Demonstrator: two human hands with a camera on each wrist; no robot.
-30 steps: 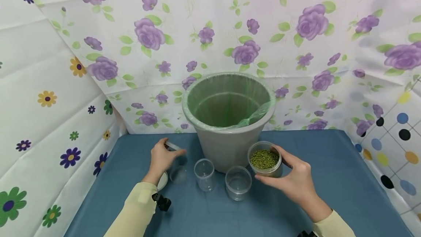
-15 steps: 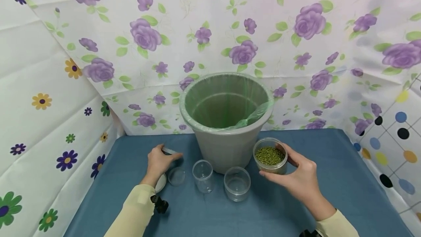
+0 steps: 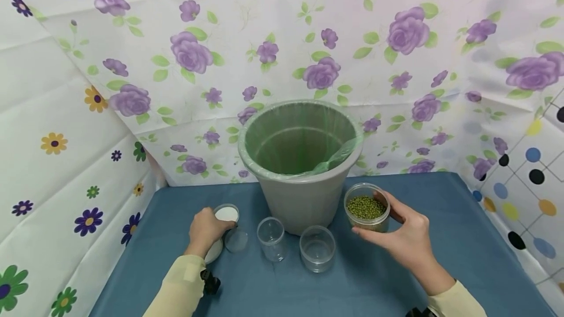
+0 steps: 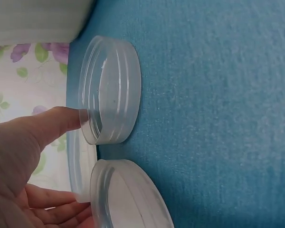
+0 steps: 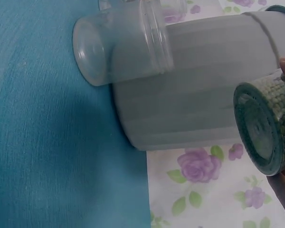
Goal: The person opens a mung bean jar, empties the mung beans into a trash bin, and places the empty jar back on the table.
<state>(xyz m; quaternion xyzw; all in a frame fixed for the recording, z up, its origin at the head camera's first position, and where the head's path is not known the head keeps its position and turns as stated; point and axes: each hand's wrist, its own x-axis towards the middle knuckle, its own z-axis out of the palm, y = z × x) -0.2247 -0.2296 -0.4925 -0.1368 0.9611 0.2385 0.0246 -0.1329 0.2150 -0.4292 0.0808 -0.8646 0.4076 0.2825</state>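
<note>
My right hand (image 3: 405,238) grips a clear plastic jar of green mung beans (image 3: 365,208), raised to the right of the bucket and slightly tilted. Its flat base faces the right wrist view. My left hand (image 3: 207,231) is low at the left, thumb and fingers spanning a round white-topped lid (image 3: 226,214). That lid (image 4: 83,161) lies flat behind two others in the left wrist view. A clear lid (image 4: 116,90) sits beside the thumb, and a whitish lid (image 4: 130,197) is near the fingers, partly hidden under the hand in the head view.
A large grey bucket (image 3: 299,204) with a green bag liner stands at the back centre. Before it are a tall clear jar (image 3: 271,241) and a wider clear jar (image 3: 317,251), both uncapped. Flowered sheets hang behind and at the sides of the blue table (image 3: 352,292).
My left hand has lowered the tilted lid flat onto the table. My right hand has moved the jar of beans slightly rightward, away from the bucket. The view has shifted a little.
</note>
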